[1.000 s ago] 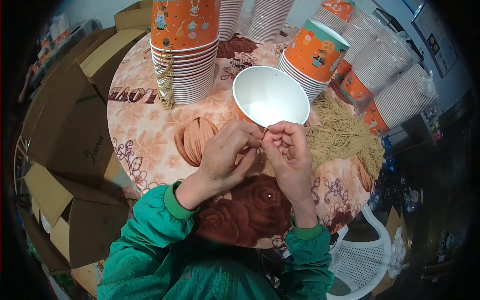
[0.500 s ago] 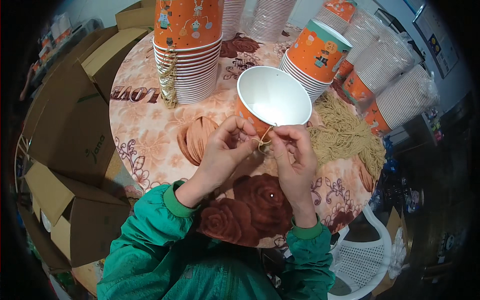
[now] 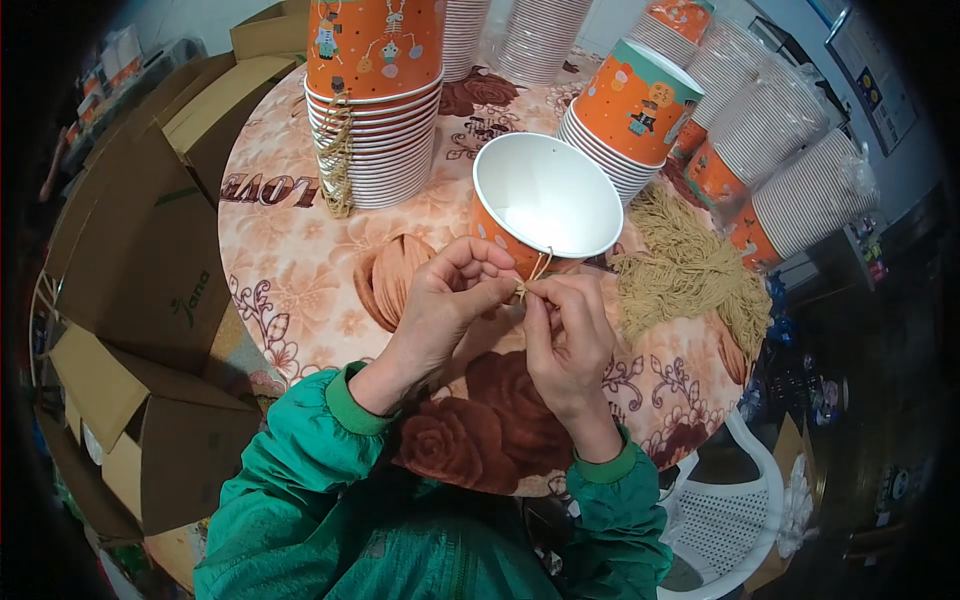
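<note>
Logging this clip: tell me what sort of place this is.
Likely a small craft or packing workshop: stacks of orange paper cups crowd a floral-clothed round table, a pile of cut tan string beside them, cardboard boxes alongside.

A round table [image 3: 300, 270] under a floral cloth, cardboard boxes [image 3: 130, 260] left, a white plastic chair [image 3: 730, 510] right

Both forearms, in green sleeves, are coming up from the lower edge of the frame and are meeting near the centre. The left hand [image 3: 440, 310] is curling, its thumb and fingertips pinching together toward the right. The right hand [image 3: 568, 335] is facing it, with fingers bent and tips touching the left ones.
</note>
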Tool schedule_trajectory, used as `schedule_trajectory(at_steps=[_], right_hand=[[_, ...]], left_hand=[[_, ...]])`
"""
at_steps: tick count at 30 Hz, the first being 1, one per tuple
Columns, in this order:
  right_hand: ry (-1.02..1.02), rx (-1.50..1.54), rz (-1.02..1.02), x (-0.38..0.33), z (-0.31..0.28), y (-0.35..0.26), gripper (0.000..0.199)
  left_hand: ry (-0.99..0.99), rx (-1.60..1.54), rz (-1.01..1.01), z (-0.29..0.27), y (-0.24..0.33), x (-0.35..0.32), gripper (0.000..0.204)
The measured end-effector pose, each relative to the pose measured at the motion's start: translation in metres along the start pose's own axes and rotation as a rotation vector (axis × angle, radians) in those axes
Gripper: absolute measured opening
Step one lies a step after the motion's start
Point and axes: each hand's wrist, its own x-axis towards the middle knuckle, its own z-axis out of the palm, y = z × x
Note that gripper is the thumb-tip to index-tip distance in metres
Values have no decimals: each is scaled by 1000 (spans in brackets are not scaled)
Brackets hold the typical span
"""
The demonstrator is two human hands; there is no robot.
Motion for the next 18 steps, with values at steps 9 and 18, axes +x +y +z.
schedule_trajectory(at_steps=[9,18], right_hand=[[12,-60,-86,0,0,2,23],[-6,-300,-290,-1,1,12,30]], left_hand=[[-18,-101,-45,-4,-3,2,20],[17,93,40,-1,-2,-1,19]])
